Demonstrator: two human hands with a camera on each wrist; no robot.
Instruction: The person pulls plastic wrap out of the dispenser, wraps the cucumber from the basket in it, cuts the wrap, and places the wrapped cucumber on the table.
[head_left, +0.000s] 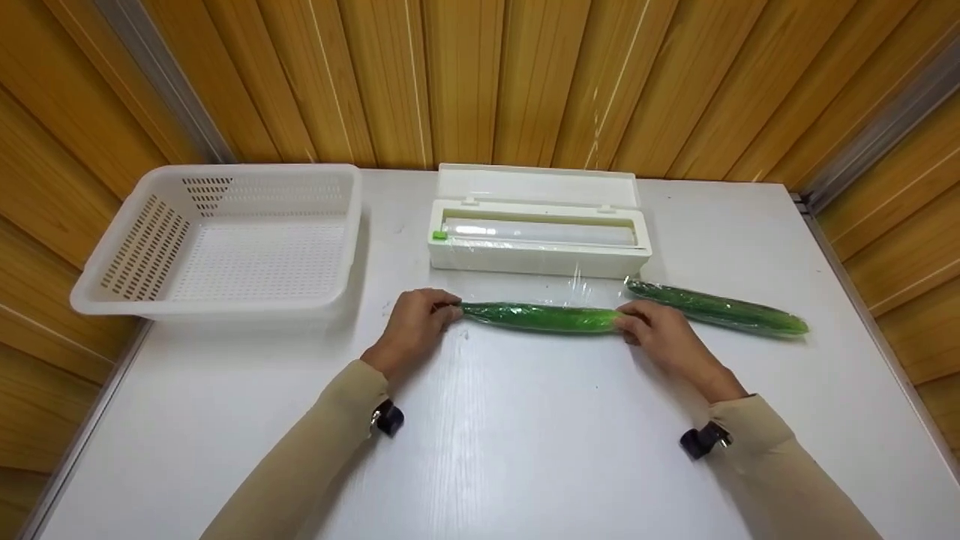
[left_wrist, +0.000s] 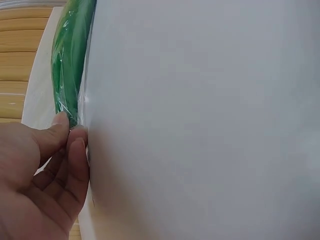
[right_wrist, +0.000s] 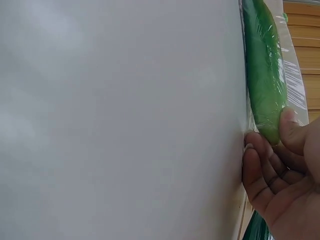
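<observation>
A long green cucumber [head_left: 540, 318] lies crosswise in front of the film dispenser, with shiny clear plastic film around it. My left hand [head_left: 417, 330] pinches its narrow dark left end between thumb and fingers. At the paler right end, my right hand [head_left: 664, 339] grips with thumb and fingertips. In the left wrist view the film [left_wrist: 67, 95] gathers in creases near the thumb. The right wrist view shows the cucumber's rounded light-green tip [right_wrist: 270, 127] between thumb and fingers. Behind it stands the white cling film dispenser [head_left: 540, 259], lid up, a film roll [head_left: 540, 231] inside.
A second film-covered cucumber [head_left: 720, 309] lies slanted just beyond my right hand. At the back left stands a white perforated plastic basket [head_left: 341, 259]. Everything is on a white table [head_left: 525, 450], with wood-patterned panel walls [head_left: 465, 82] behind and at both sides.
</observation>
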